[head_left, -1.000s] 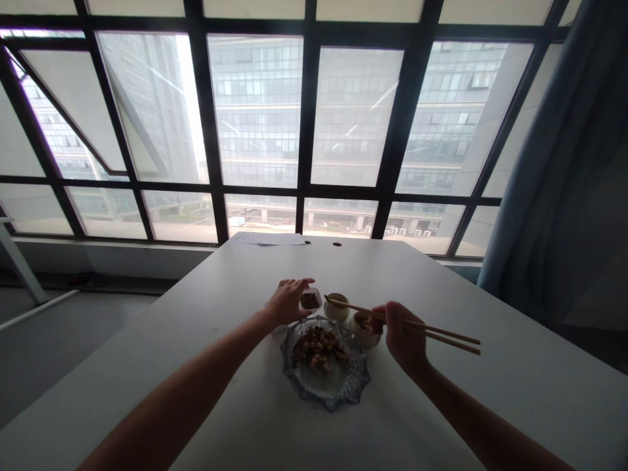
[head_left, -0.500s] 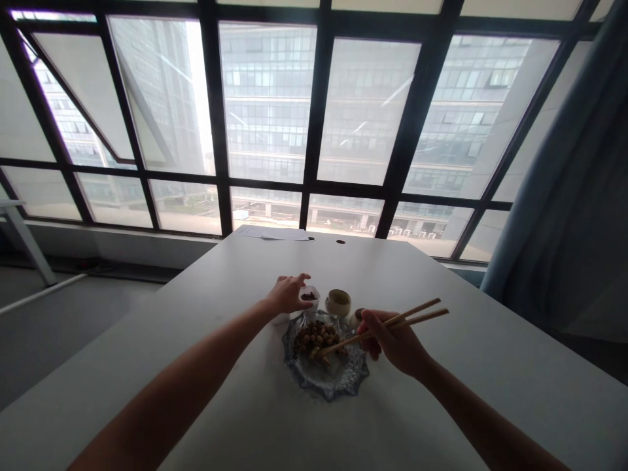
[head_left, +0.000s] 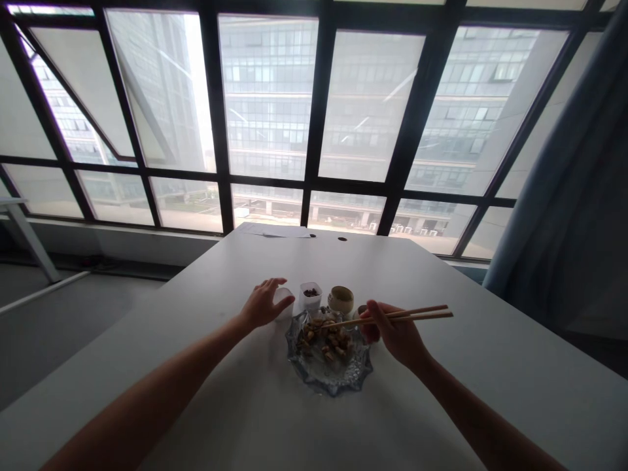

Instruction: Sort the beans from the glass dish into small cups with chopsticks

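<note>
The person's right hand (head_left: 396,333) is clamping a pair of pale wooden chopsticks (head_left: 419,314), whose tips are reaching the brown food pieces (head_left: 334,341) in the scalloped clear glass dish (head_left: 330,379). The left hand (head_left: 263,305) is keeping its thumb and fingers apart around a translucent plastic cup (head_left: 284,303); whether it is gripping the cup one cannot tell. A white square cup with dark pieces (head_left: 311,297) and a round beige cup (head_left: 341,299) are standing just beyond the dish, toward the far edge of the white bench (head_left: 235,405). White paper sheets (head_left: 275,231) are lying near its far left corner.
</note>
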`<act>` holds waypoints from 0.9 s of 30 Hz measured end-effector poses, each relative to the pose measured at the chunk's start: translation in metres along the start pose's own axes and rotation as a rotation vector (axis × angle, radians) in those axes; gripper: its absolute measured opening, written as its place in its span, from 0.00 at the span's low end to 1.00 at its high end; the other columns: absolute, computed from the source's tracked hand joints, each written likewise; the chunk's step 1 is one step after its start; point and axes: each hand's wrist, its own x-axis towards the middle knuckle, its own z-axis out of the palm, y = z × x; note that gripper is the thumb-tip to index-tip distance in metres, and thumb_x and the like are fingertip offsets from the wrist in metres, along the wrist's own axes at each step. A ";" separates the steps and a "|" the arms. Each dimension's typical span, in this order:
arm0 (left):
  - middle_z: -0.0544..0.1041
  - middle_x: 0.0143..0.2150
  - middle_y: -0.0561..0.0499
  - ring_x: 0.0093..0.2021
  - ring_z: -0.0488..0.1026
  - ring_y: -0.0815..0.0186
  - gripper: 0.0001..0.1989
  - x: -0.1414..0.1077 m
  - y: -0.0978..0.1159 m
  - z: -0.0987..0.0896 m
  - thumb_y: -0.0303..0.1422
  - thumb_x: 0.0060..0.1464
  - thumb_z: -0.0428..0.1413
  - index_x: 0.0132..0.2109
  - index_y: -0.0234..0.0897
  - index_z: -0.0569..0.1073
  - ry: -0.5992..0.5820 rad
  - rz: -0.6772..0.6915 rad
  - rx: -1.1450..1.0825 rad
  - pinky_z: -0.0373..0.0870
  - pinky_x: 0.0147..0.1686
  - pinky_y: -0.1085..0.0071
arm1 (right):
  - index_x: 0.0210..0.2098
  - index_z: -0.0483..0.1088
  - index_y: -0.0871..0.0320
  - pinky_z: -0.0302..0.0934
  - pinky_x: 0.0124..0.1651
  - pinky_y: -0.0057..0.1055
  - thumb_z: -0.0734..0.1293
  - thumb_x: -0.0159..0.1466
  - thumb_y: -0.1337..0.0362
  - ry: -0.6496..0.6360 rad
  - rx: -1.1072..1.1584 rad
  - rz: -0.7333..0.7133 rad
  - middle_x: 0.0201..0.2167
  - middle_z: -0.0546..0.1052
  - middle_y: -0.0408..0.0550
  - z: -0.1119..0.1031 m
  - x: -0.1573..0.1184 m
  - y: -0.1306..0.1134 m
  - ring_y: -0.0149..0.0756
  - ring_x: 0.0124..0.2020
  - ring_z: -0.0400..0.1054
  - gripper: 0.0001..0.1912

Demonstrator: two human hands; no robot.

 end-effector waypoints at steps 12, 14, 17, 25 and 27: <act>0.74 0.54 0.37 0.48 0.74 0.52 0.36 -0.016 -0.012 0.014 0.57 0.57 0.48 0.61 0.34 0.63 -0.039 -0.138 -0.160 0.69 0.51 0.55 | 0.21 0.71 0.57 0.60 0.24 0.29 0.61 0.68 0.47 -0.325 -0.293 -0.238 0.17 0.74 0.46 0.007 -0.017 -0.006 0.32 0.20 0.67 0.26; 0.74 0.54 0.37 0.48 0.74 0.53 0.36 -0.016 -0.011 0.014 0.57 0.57 0.48 0.61 0.35 0.63 -0.047 -0.139 -0.166 0.69 0.51 0.55 | 0.21 0.71 0.57 0.60 0.25 0.29 0.61 0.67 0.47 -0.332 -0.275 -0.222 0.18 0.74 0.46 0.007 -0.015 -0.005 0.32 0.20 0.67 0.26; 0.74 0.53 0.37 0.45 0.75 0.54 0.36 -0.017 -0.010 0.013 0.57 0.57 0.48 0.61 0.34 0.63 -0.062 -0.149 -0.162 0.69 0.50 0.56 | 0.21 0.72 0.56 0.60 0.25 0.29 0.62 0.67 0.47 -0.332 -0.241 -0.184 0.18 0.74 0.46 0.010 -0.012 -0.006 0.33 0.21 0.67 0.25; 0.76 0.50 0.39 0.44 0.75 0.54 0.36 -0.018 -0.009 0.013 0.57 0.57 0.47 0.61 0.34 0.63 -0.059 -0.147 -0.144 0.70 0.48 0.57 | 0.21 0.71 0.56 0.58 0.24 0.28 0.63 0.66 0.48 -0.388 -0.256 -0.204 0.17 0.74 0.46 0.016 -0.011 -0.016 0.33 0.20 0.65 0.24; 0.76 0.50 0.38 0.46 0.75 0.53 0.37 -0.018 -0.009 0.013 0.57 0.57 0.47 0.61 0.33 0.63 -0.061 -0.146 -0.151 0.70 0.49 0.56 | 0.21 0.70 0.56 0.57 0.24 0.28 0.62 0.67 0.50 -0.405 -0.288 -0.229 0.18 0.74 0.46 0.017 -0.011 -0.016 0.32 0.19 0.65 0.23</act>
